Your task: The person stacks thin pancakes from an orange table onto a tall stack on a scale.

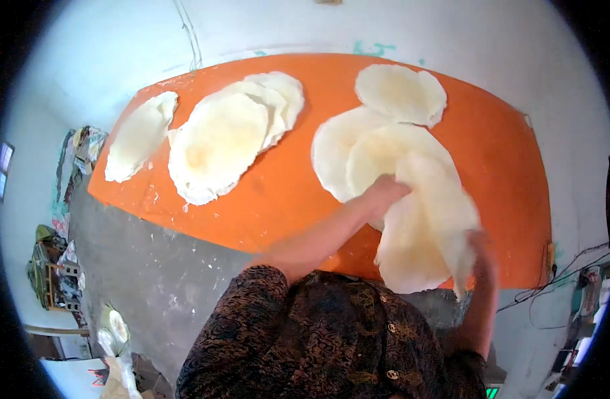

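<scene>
On an orange tabletop, thin pale round sheets lie in overlapping piles; their material cannot be told for sure. My left hand holds the inner edge of a large soft sheet that hangs over the table's near edge. At its right side my right hand, blurred, grips the sheet's edge, which droops in a fold. Beneath and beyond are overlapping sheets, with another sheet behind them. Farther left lies a pile of sheets, and a narrow-looking sheet sits at the far left.
A white wall runs along the table's far side. Grey floor lies at the left, with bundled bags and clutter by the wall. Cables hang near the table's right corner. Small white scraps dot the tabletop.
</scene>
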### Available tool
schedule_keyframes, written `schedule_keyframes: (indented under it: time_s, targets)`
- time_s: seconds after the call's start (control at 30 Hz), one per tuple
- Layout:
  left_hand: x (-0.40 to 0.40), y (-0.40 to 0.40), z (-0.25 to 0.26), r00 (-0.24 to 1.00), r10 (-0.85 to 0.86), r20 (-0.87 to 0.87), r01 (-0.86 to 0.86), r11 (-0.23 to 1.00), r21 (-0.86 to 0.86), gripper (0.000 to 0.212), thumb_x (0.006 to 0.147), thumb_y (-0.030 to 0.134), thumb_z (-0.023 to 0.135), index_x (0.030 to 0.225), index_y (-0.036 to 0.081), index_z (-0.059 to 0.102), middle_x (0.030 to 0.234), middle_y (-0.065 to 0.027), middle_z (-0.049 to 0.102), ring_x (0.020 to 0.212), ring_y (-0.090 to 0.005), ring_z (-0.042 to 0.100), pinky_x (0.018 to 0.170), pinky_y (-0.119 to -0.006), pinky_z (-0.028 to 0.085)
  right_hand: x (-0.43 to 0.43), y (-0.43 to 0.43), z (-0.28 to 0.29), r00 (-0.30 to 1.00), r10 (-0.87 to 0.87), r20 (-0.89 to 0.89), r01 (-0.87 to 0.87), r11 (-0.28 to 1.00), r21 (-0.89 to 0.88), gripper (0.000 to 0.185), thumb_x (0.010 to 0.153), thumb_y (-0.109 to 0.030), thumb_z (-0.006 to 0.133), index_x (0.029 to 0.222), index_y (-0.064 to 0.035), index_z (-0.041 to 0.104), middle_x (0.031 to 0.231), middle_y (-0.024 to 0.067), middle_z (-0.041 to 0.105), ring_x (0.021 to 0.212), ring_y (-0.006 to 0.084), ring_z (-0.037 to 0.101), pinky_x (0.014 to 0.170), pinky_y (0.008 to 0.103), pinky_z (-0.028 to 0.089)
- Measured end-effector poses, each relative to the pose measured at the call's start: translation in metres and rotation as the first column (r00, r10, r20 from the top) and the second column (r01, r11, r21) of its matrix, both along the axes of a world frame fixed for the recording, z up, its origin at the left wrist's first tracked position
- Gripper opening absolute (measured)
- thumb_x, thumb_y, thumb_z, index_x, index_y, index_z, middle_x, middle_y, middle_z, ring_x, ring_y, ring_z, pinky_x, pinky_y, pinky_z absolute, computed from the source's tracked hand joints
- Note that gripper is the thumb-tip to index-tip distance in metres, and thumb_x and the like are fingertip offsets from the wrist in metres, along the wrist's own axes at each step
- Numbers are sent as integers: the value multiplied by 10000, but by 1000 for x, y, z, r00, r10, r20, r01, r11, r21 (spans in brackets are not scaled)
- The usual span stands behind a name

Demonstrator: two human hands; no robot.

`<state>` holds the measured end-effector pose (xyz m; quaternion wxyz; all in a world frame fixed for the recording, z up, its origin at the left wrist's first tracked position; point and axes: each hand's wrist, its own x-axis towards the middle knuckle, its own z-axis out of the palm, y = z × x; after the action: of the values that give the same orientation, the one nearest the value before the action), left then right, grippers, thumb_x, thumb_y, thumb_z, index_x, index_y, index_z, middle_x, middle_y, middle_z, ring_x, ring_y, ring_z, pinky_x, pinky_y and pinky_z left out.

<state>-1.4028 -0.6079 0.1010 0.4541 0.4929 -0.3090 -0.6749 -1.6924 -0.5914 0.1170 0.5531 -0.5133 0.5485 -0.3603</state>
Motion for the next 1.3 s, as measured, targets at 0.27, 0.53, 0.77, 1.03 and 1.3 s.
schedule_keyframes:
  time_s: [0.27,0.53,0.77,1.03,1.3]
  targets:
    - [277,46,107,936,310,-164,-351,843,-408,318,803,140,584,1064,-41,556,1004,-108,606,863,-193,604,773,-324,495,78,-72,149,986,-140,-94,90,909,-408,348,814,-134,492,1141,-17,517,978,56,589,866,159,555,771,280,440]
    - [555,221,-98,673,739,-3,-739,673,25,206,773,82,542,917,-63,564,793,-97,585,653,-200,578,566,-331,492,316,-169,195,875,-89,-477,-149,886,-440,301,737,-57,427,999,-13,567,855,36,574,733,143,515,656,274,428]
    - [619,250,-94,661,727,185,-740,673,1,254,763,159,600,904,-50,572,763,-77,589,600,-165,550,557,-304,471,470,-175,244,710,-154,-687,-410,703,-581,140,746,-91,394,829,-33,491,701,61,475,626,178,428,575,312,400]
    - [681,234,-54,332,766,550,-752,567,-337,310,801,240,605,972,-16,562,848,-63,577,761,-128,545,668,-261,443,620,-39,198,851,-146,-504,-518,-77,-852,225,801,-107,448,991,-85,567,947,104,609,850,296,572,736,394,457]
    - [606,288,-74,156,959,236,-927,225,-301,302,879,338,496,810,44,486,786,-45,501,762,-144,487,687,-290,387,648,15,-43,636,186,-749,-689,-303,-659,276,724,-74,529,985,-131,599,1134,28,559,1079,248,488,875,421,384]
